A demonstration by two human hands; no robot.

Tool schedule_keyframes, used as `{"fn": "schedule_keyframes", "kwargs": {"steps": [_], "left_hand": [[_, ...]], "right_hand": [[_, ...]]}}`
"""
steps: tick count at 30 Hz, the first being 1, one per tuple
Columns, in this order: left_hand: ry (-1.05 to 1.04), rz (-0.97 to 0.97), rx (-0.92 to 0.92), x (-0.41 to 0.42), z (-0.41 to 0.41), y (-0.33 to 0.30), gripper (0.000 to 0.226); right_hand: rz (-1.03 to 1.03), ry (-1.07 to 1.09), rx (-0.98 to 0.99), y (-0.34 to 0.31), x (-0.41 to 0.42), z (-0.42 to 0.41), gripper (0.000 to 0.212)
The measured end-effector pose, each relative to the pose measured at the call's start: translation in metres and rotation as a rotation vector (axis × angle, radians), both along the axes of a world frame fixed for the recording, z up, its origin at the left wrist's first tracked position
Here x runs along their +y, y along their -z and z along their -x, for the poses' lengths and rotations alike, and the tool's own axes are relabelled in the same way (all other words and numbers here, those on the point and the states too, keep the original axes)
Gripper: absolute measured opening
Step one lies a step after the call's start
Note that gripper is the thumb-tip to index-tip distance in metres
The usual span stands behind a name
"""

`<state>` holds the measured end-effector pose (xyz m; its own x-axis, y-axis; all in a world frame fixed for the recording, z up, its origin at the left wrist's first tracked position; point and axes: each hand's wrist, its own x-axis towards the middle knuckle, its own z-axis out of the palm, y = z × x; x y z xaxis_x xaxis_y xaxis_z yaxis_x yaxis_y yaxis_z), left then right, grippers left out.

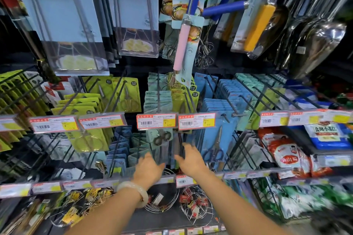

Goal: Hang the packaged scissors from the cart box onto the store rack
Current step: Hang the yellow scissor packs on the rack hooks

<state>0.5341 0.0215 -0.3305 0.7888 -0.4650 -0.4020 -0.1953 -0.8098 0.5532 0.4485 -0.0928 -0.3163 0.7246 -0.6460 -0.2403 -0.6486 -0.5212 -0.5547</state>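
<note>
Both hands reach into a store rack of black wire hooks (235, 147). The right hand (188, 160) pinches a dark, blurred packaged pair of scissors (180, 147) at its lower edge, just below a red-bordered price tag (196, 121). The left hand (149, 168), wrist in a pale bangle (136, 191), rests loose-fingered against grey-blue hanging packs (160, 150).

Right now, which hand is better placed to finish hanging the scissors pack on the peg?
Right. The right hand already grips the dark scissors pack just under the price tags where the pegs end. The left hand only touches the neighbouring packs, blurred.
</note>
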Motion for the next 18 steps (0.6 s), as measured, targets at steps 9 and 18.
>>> {"fn": "schedule_keyframes", "kwargs": {"steps": [9,18], "left_hand": [[0.708,-0.202,-0.400,-0.105,0.109,-0.016,0.074],[1.093,-0.100,-0.510,-0.240,0.272,-0.034,0.069]], "right_hand": [[0.288,-0.032,0.326,0.013,-0.062,0.128,0.060],[0.331,0.318,0.403,0.001,-0.157,0.309,0.064]]}}
